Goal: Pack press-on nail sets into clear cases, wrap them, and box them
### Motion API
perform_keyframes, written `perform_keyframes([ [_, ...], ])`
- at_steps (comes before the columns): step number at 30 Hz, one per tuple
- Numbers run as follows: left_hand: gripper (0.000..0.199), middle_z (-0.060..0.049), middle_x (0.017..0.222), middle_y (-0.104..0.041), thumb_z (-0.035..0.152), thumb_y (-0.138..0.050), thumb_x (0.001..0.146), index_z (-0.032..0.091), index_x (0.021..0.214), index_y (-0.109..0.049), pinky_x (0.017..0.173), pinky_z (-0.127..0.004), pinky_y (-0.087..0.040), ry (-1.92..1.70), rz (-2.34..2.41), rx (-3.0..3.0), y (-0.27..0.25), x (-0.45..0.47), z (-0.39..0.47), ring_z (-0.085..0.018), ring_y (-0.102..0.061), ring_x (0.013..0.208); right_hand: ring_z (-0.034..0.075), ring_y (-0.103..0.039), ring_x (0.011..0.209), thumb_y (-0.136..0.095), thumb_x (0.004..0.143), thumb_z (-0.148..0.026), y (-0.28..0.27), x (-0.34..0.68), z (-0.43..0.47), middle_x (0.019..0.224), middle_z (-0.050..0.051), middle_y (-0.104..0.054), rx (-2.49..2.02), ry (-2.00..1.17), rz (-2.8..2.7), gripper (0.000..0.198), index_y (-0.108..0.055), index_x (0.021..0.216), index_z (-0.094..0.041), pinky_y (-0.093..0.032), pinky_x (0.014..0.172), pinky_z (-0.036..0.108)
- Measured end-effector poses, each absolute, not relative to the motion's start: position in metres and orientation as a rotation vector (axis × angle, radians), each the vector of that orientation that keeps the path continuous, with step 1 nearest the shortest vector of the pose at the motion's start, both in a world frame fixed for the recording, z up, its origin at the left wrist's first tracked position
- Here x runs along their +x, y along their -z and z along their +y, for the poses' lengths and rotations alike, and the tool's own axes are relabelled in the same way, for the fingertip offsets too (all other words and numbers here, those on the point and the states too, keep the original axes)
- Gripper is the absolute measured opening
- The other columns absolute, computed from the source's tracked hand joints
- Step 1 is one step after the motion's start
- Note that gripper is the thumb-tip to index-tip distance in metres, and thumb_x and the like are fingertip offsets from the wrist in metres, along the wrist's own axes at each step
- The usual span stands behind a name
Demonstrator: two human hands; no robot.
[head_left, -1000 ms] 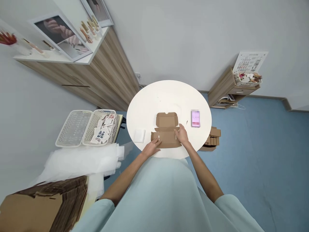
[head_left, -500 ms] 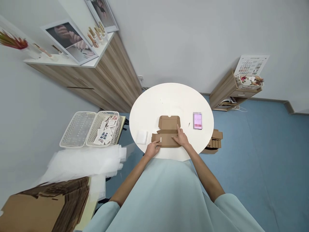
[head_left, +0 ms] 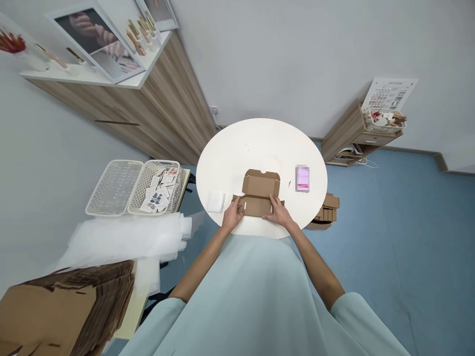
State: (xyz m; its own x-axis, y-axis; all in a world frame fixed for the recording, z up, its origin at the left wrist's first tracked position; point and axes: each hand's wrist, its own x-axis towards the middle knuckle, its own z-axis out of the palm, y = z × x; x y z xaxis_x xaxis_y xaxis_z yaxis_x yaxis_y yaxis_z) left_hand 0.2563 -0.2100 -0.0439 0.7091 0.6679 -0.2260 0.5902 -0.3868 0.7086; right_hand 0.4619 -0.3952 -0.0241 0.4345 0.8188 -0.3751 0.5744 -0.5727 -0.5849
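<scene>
A brown cardboard box [head_left: 261,187], partly folded, lies on the white oval table [head_left: 230,148] with its lid panel spread toward the far side. My left hand [head_left: 232,215] grips the box's near left corner, thumb and fingers around the edge. At the near right corner, my right hand [head_left: 279,212] holds the side in the same way. Pale slots show in the base near both hands. A white folded packet [head_left: 215,202] rests left of the box, and a phone [head_left: 303,178] with a blurred pink screen lies to the right.
On the left are an open white basket [head_left: 154,190] of printed cards, white wrapping sheets [head_left: 126,240] and a stack of flat cardboard [head_left: 48,316]. Folded boxes [head_left: 328,210] sit beyond the table's right edge. A wooden cabinet [head_left: 174,94] stands at the back left.
The box's near side and ends have been folded up from flatter. My right hand has shifted to the right corner, and my left fingers now close around the left one. The view has tilted slightly.
</scene>
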Motion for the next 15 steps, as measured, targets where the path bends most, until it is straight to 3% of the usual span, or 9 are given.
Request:
perform_keyframes([
  [3,0.059,-0.006,0.120,-0.071,0.014,-0.062,0.091,0.028,0.148,-0.058,0.093,-0.034,-0.055,0.048,0.932,2.243,0.035,0.266,-0.204,-0.024,-0.071,0.110,0.034,-0.066,0.121,-0.083,0.085,-0.052,0.023,0.462,-0.394,0.161,0.019,-0.040,-2.331,-0.898,-1.185,0.116,-0.009,0.173,-0.031,-0.055,0.096,0.044],
  [7,0.051,-0.007,0.113,-0.071,0.014,-0.056,0.095,0.027,0.144,-0.062,0.085,-0.035,-0.054,0.189,0.873,2.340,0.023,0.271,-0.202,-0.026,-0.070,0.102,0.033,-0.066,0.121,-0.077,0.091,-0.051,0.021,0.461,-0.393,0.162,0.019,-0.040,-2.353,-0.899,-1.192,0.106,-0.013,0.172,-0.030,-0.055,0.095,0.041],
  [12,0.052,-0.015,0.134,-0.063,0.020,-0.061,0.095,0.021,0.148,-0.057,0.100,-0.040,-0.052,-0.065,1.067,2.396,0.020,0.262,-0.203,-0.031,-0.064,0.122,0.031,-0.067,0.117,-0.075,0.093,-0.052,0.020,0.461,-0.393,0.163,0.018,-0.040,-2.369,-0.905,-1.197,0.103,-0.013,0.172,-0.031,-0.054,0.094,0.041],
  [15,0.040,-0.018,0.132,-0.064,0.028,-0.065,0.095,0.016,0.132,-0.065,0.100,-0.042,-0.053,-0.030,1.250,2.336,0.023,0.255,-0.200,-0.034,-0.064,0.122,0.032,-0.067,0.117,-0.075,0.092,-0.052,0.020,0.461,-0.393,0.163,0.018,-0.041,-2.363,-0.898,-1.190,0.102,-0.014,0.172,-0.031,-0.055,0.094,0.041],
])
